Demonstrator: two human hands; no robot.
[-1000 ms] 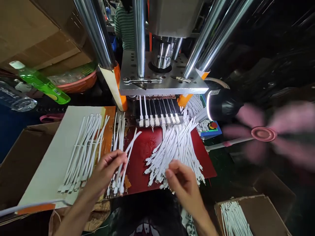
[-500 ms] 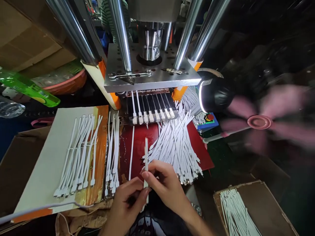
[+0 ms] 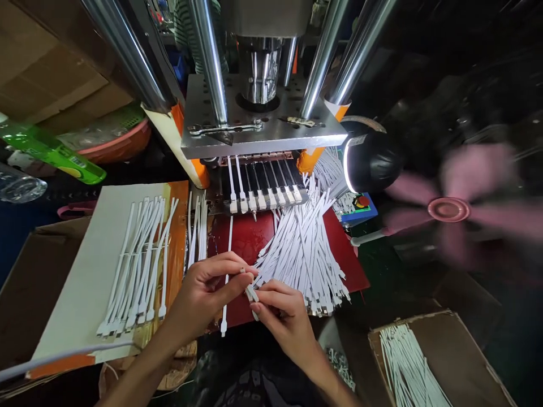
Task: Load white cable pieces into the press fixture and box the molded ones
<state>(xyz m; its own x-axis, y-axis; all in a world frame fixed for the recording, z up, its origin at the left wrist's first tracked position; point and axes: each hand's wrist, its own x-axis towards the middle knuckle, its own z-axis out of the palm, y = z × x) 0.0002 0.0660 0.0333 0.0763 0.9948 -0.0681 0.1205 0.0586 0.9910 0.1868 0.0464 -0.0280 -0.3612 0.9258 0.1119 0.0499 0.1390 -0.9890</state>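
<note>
Fingers of my left hand (image 3: 220, 282) and my right hand (image 3: 284, 314) both pinch a short white cable (image 3: 251, 293), which looks folded or bent between them. Its ends are partly covered by my fingertips. Just beyond the hands, a row of white plugs (image 3: 271, 198) lies along the front of the black mould (image 3: 263, 172) under the press. A single white cable (image 3: 224, 323) lies on the red board (image 3: 250, 232), passing behind my left hand. To the right, a big fan of white flat cables (image 3: 305, 254) with connector ends spreads across the board.
Steel press plate (image 3: 271, 141) hangs above the mould, a wrench (image 3: 224, 129) on it. A lit lamp (image 3: 369, 161) and a spinning pink fan (image 3: 448, 209) stand right. More cables lie on the left board (image 3: 80, 271) and in a carton (image 3: 479, 362).
My left hand has moved up and forward to the cable's far end, which stood upright before. The cable now appears folded between both hands. The lone cable's plug on the red board has come into view.
</note>
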